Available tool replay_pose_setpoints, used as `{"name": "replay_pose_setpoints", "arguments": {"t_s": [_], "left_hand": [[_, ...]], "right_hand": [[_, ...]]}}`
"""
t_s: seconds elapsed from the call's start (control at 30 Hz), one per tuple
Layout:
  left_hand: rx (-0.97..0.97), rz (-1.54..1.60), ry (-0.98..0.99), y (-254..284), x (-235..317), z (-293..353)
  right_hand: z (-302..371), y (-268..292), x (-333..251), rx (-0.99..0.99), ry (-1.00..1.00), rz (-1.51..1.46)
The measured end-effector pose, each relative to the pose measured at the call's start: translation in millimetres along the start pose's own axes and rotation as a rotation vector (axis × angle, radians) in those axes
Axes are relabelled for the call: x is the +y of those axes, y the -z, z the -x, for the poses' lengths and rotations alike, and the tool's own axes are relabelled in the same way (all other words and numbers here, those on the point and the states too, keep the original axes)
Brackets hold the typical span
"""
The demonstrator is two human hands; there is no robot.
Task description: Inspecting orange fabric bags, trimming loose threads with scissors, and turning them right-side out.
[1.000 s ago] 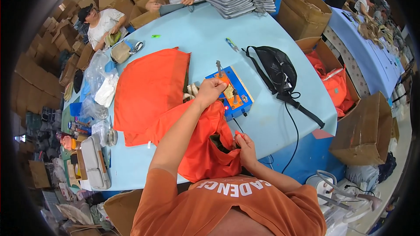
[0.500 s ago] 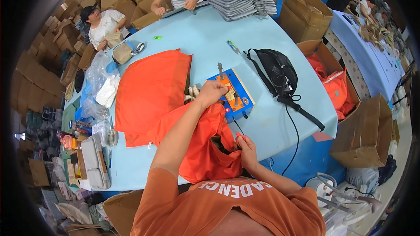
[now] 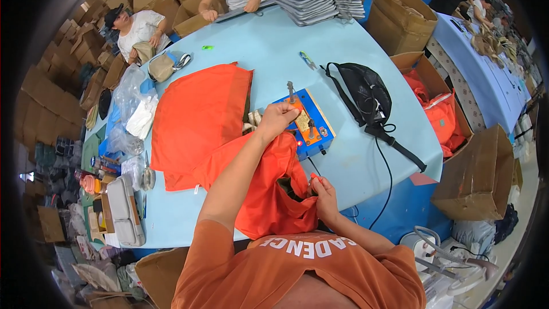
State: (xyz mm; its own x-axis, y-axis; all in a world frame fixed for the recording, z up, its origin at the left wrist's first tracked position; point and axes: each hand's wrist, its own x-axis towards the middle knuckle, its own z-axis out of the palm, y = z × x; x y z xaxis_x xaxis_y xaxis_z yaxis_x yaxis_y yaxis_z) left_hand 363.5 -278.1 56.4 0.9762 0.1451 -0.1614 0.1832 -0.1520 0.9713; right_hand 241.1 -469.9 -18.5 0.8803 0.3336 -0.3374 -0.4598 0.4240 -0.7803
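— While our left arm stretches forward, its grip (image 3: 278, 119) pinches the orange bag (image 3: 269, 189) at the blue device (image 3: 307, 127) on the worktop (image 3: 269, 51); our right grip (image 3: 324, 194) is closed on the bag's near edge.

— And the boxes?

— One box (image 3: 437, 100) at right holds orange bags. We've barely shifted since a second ago.

Left arm stretched far forward, left hand (image 3: 276, 120) curled in a closed grip, right hand (image 3: 323, 190) pinching close to the body, elbow bent
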Motion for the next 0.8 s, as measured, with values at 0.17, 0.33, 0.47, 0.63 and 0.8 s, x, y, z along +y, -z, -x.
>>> {"name": "replay_pose_setpoints", "arguments": {"t_s": [0.17,0.33,0.47,0.63,0.8], "left_hand": [[0.062,-0.095,-0.052,-6.0,0.4,1.9],[0.08,-0.093,-0.074,-7.7,-7.5,-0.9],[0.09,-0.013,-0.072,-8.3,-11.0,-1.9],[0.121,-0.175,-0.075,-8.5,-11.1,-0.5],[0.127,-0.271,-0.102,-7.4,-13.5,-3.3]], "right_hand": [[-2.6,3.4,4.6,-0.02,-0.006,-0.008],[-2.7,3.0,4.9,-0.021,-0.004,-0.013],[-2.9,2.5,6.0,-0.008,-0.001,0.006],[-3.1,0.8,6.0,0.028,-0.003,0.025],[-2.2,-2.3,2.6,0.031,0.025,0.009]]}}
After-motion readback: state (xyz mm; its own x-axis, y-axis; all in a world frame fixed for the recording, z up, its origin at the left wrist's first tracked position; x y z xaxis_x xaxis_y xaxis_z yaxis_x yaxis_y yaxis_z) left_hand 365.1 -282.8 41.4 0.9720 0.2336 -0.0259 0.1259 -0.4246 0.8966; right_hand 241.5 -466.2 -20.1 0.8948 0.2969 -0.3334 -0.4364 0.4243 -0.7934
